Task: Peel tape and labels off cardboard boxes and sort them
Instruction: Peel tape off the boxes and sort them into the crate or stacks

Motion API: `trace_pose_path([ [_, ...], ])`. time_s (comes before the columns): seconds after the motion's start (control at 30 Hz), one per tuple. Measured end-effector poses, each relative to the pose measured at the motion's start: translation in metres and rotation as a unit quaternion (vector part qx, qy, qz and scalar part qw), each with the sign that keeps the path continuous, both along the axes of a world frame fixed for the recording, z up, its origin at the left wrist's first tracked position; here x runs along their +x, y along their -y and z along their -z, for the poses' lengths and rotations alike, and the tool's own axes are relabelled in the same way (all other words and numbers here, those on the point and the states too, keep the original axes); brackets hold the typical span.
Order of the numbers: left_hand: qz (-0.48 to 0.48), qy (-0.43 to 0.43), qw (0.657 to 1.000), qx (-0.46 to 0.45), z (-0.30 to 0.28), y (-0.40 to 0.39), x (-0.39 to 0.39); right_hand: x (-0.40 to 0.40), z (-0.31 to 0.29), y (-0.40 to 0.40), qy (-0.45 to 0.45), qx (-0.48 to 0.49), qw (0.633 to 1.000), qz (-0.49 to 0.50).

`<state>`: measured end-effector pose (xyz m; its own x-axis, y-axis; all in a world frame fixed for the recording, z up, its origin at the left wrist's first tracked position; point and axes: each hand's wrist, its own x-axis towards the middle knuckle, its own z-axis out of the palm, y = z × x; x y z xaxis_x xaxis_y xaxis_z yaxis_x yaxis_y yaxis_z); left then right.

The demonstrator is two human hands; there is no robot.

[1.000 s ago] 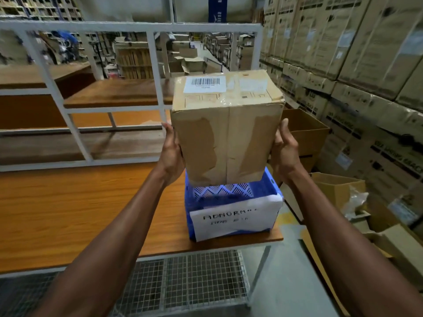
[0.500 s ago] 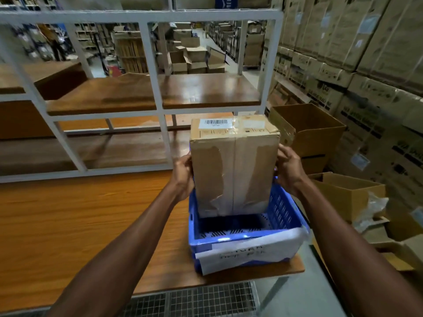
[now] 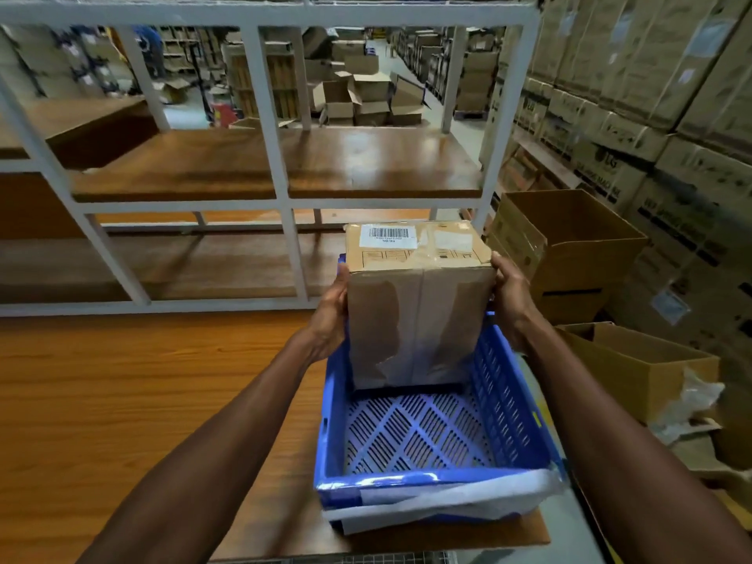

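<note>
Stacked warehouse cartons (image 3: 635, 87) flank our wooden table (image 3: 142, 392), where our left hand (image 3: 331, 315) and right hand (image 3: 510, 301) grip the taped cardboard box (image 3: 415, 307) standing in the blue crate (image 3: 508, 400)

cardboard box (image 3: 417, 315) | brown, taped, barcode label (image 3: 388, 236) on top | upright | inside blue crate (image 3: 423, 478), far end

White shelf frame (image 3: 280, 164) behind wooden table (image 3: 122, 400) — stacked cartons (image 3: 651, 95) right.
</note>
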<state>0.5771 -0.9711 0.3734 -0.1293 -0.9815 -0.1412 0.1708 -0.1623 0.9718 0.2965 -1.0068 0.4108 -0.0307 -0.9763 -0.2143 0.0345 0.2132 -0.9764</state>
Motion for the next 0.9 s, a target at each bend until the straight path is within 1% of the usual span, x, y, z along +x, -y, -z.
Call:
trace_pose_path([
  [0.1, -0.005, 0.017, 0.999, 0.050, -0.004, 0.011, 0.007, 0.000, 0.003, 0.014, -0.003, 0.007, 1.000, -0.006],
  [0.2, -0.054, 0.016, 0.997, 0.060, -0.008, 0.020, 0.007, 0.005, 0.006, 0.022, -0.006, 0.002, 1.000, -0.017],
  [0.4, -0.101, 0.002, 0.995, 0.015, -0.014, 0.037, -0.003, 0.017, 0.005, 0.038, 0.008, -0.025, 0.999, -0.021],
  [0.63, -0.141, -0.045, 0.989, 0.005, -0.008, 0.059, -0.010, 0.020, -0.001, 0.052, 0.017, -0.043, 0.999, -0.017],
  [0.77, -0.151, -0.060, 0.987, 0.012, 0.001, 0.072, -0.015, 0.019, 0.004, 0.057, 0.006, -0.025, 1.000, -0.014],
  [0.9, -0.144, -0.045, 0.989, 0.003, 0.004, 0.078, -0.022, 0.013, 0.013, 0.060, 0.043, -0.001, 0.999, -0.001],
])
